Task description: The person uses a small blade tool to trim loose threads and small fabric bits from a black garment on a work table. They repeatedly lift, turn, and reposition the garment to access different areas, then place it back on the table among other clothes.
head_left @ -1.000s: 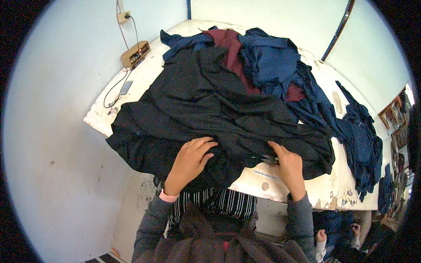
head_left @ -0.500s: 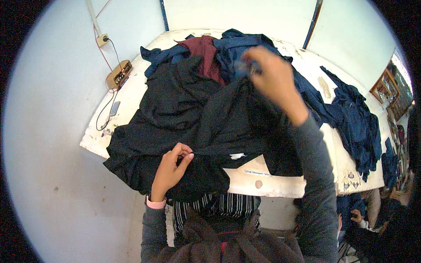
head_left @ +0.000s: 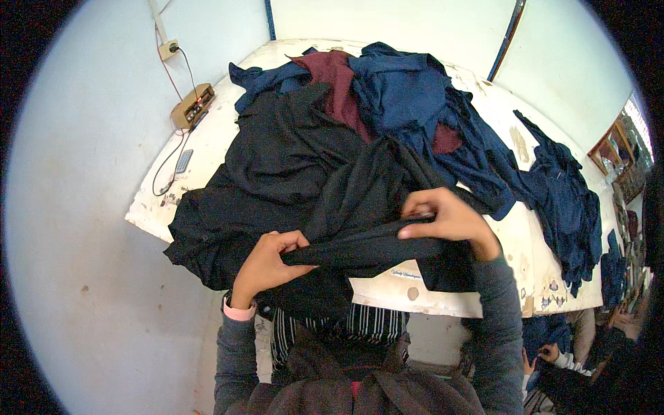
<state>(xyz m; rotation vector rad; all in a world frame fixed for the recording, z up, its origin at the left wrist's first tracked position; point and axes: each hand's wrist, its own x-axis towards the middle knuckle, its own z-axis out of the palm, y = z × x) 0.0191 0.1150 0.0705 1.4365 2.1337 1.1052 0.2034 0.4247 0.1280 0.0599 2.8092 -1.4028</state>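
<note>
A large black garment (head_left: 277, 159) lies heaped over the near half of the table. My left hand (head_left: 266, 268) pinches its near edge, thumb toward the right. To the right, my right hand (head_left: 446, 223) grips the same cloth between thumb and fingers; something small and dark may sit under those fingers, too blurred to tell. A folded strip of the black fabric stretches between both hands, just above the table's front edge. The garment's lower part hangs over that edge toward my lap.
Behind the black cloth lie navy garments (head_left: 404, 86) and a maroon piece (head_left: 339, 83). More navy clothing (head_left: 564, 200) drapes over the right side of the white table (head_left: 443, 296). A wired brown box (head_left: 194, 105) and a remote control (head_left: 184, 161) are at left. Another person's hand (head_left: 548, 353) shows lower right.
My right hand has come down from above the navy pile to the black cloth and taken hold of it. The cloth between my hands is now lifted and drawn into a strip.
</note>
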